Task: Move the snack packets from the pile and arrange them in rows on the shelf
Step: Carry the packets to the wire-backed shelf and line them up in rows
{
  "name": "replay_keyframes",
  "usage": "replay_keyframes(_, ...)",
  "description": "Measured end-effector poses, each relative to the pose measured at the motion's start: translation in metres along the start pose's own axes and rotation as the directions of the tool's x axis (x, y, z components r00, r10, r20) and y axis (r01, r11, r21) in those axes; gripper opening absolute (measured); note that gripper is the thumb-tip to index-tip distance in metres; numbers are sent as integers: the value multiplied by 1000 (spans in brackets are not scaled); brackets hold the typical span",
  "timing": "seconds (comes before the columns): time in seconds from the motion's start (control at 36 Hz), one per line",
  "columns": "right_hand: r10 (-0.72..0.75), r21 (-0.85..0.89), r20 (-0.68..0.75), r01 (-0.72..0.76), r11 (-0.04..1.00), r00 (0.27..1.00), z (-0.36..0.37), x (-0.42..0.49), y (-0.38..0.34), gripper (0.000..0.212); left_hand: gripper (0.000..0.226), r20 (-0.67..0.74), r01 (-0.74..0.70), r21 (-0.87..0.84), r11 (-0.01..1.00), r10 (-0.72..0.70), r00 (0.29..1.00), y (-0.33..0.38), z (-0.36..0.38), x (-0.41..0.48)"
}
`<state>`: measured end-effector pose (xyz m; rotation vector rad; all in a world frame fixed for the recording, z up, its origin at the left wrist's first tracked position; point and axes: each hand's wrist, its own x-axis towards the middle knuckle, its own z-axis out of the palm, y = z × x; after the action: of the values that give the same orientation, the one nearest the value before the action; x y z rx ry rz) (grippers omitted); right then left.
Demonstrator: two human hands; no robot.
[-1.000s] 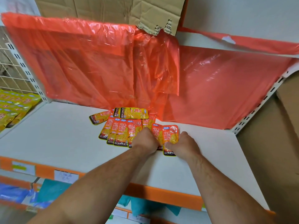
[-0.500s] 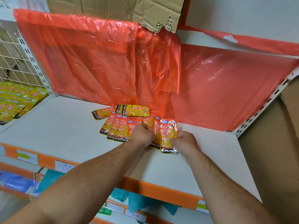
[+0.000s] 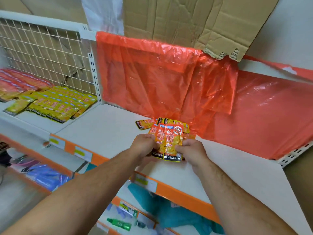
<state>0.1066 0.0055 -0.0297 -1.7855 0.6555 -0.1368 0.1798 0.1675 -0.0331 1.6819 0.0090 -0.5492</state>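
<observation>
The packets (image 3: 166, 141) sit fanned in a small stack above the front of the shelf (image 3: 105, 126), overlapped so that three faces show, black bands at the bottom; the left hand (image 3: 144, 145) pinches the stack's left edge and the right hand (image 3: 190, 151) pinches the right edge of the front packet, thumb on its face; whether the stack rests on the shelf or is lifted just clear of it cannot be told. Behind it lies the pile (image 3: 145, 123), only a few packets left, one flat and sideways to the left, the rest partly hidden by the held ones and touching the red sheet (image 3: 152, 73) that hangs over the back of the shelf. Well apart to the left, past the upright, rows (image 3: 59, 104) of like packets already lie in overlapping lines on the next shelf. The step in hand looks like gathering and squaring a handful from the pile; the next move, I judge, calls for carrying it to an open stretch of shelf and laying the packets down one by one, overlapped, bands forward, so they match those rows.
</observation>
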Motion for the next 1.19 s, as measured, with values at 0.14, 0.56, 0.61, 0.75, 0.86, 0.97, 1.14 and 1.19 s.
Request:
replay_keyframes(0.14, -45, -64, 88, 51, 997, 995, 61, -16, -24, 48, 28, -58, -9, -14, 1000, 8, 998, -6, -70, -14)
replay_keyframes(0.56, -44, -106, 248, 72, 992, 968, 283, -75, -107, 18, 23, -265, -41, 50, 998, 52, 963, -42, -327, -52)
replay_keyframes(0.61, -64, -98, 269, 93, 991, 961, 311, -80, -115, 19, 23, -298, -45, 36, 998, 54, 953, -49, -357, -57)
replay_keyframes(0.75, -72, -114, 341, 117, 987, 937, 380, -92, -132, 16, 26, -377, -24, -7, 1000, 19, 926, -68, -425, -63)
replay_keyframes(0.86, -114, -122, 391, 174, 977, 913, 428, -90, -152, 34, 23, -420, -36, -83, 996, -2, 907, -73, -469, -61)
replay_keyframes(0.97, -121, -107, 438, 186, 977, 891, 474, -80, -165, 48, 18, -486, -46, -161, 986, -39, 873, -77, -507, -53)
replay_keyframes(1.14, -164, -73, 492, 229, 971, 855, 545, -51, -200, 46, 19, -573, -86, -185, 979, -36, 819, -69, -574, -24)
replay_keyframes(1.19, -175, -64, 518, 242, 968, 837, 569, -38, -212, 45, 23, -604, -92, -188, 978, -41, 796, -66, -596, -11)
